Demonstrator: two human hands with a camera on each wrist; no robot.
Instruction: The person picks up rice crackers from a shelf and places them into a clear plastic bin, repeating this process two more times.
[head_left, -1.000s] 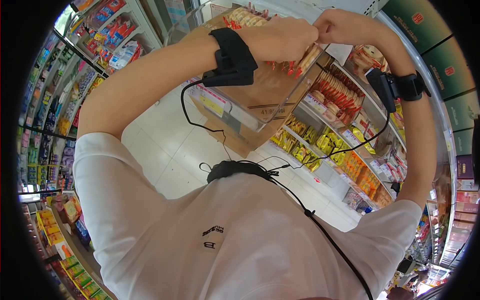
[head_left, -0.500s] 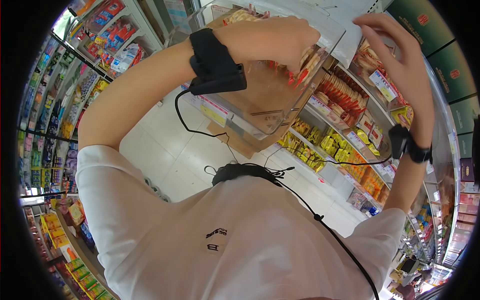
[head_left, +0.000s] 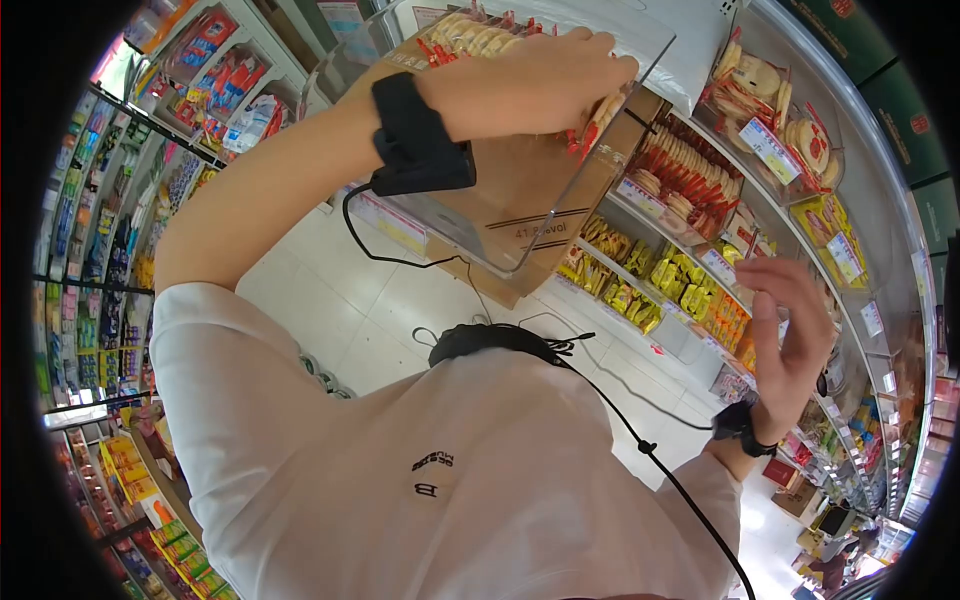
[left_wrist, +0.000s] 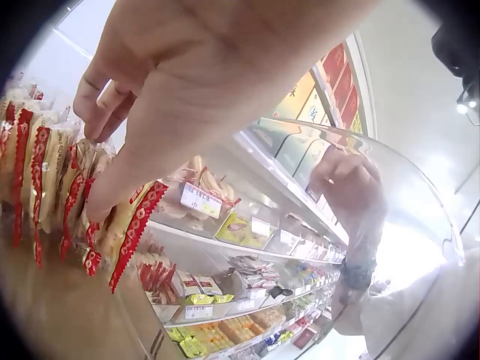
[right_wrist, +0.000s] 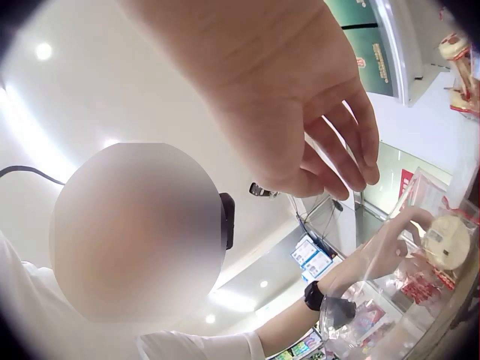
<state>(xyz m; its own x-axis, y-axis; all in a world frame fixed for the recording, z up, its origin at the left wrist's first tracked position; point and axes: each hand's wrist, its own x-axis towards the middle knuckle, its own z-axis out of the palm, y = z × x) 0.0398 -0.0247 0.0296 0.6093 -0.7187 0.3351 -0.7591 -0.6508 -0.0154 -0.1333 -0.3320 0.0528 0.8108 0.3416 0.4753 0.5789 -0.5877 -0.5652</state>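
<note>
Wrapped round biscuits (head_left: 490,38) with red-edged wrappers (left_wrist: 135,232) stand in a row in a clear plastic bin (head_left: 510,268). My left hand (head_left: 535,85) reaches over the bin, and in the left wrist view that hand (left_wrist: 195,97) pinches the end packets of the row between thumb and fingers. In the right wrist view a pale round biscuit (right_wrist: 447,242) shows at its fingertips. My right hand (head_left: 797,335) is away from the bin, holding nothing, its fingers loosely bent and spread in front of the lower shelves.
Brown cardboard with printing (head_left: 520,235) shows through and below the bin. Tiered shelves with yellow packets (head_left: 683,283) and bins of red-wrapped biscuits (head_left: 690,180) run down the right. A stocked rack (head_left: 235,75) stands at the left. Thin cables (head_left: 640,393) hang between my wrists and chest.
My right hand has left the spot beside my left hand and moved right and down towards my body, its fingers opening out. My left hand stays at the biscuit row.
</note>
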